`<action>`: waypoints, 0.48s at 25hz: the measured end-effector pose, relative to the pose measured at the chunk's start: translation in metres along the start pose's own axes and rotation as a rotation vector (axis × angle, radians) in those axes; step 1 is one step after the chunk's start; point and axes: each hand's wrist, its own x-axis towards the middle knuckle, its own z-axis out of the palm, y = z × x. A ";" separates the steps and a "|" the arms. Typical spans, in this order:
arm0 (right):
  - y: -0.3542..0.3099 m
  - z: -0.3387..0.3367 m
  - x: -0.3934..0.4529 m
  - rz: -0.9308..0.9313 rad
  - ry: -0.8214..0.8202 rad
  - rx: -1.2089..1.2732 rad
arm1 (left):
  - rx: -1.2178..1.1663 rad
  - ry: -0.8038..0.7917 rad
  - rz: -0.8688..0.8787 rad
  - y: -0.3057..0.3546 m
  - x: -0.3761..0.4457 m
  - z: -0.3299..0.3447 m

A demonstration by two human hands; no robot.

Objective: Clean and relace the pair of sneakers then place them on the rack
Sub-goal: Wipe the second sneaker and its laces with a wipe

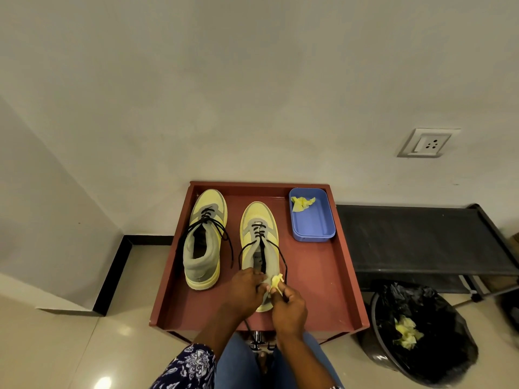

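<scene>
Two yellow-and-grey sneakers with loose black laces stand on a red-brown tray table (331, 276), toes toward the wall. The left sneaker (205, 237) stands apart, untouched. My left hand (245, 290) grips the heel collar of the right sneaker (259, 234). My right hand (289, 304) pinches a small crumpled yellow cloth (276, 280) against that heel. The sneaker's rear is hidden under both hands.
A blue plastic tub (313, 217) with another yellow scrap sits at the tray's far right. A black shoe rack (421, 240) stands to the right. A bin with a black liner (421, 332), holding yellow scraps, is on the floor below the rack. The wall is directly behind.
</scene>
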 end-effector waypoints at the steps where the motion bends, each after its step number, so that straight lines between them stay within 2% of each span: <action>1: 0.001 0.000 -0.001 0.009 -0.003 0.016 | 0.002 0.007 -0.001 0.001 0.000 0.001; 5: 0.006 0.000 -0.003 0.031 -0.016 0.053 | -0.033 0.032 -0.017 -0.001 0.004 0.001; 12: -0.002 -0.001 0.018 0.012 0.022 -0.023 | -0.116 0.089 0.027 -0.010 0.002 0.003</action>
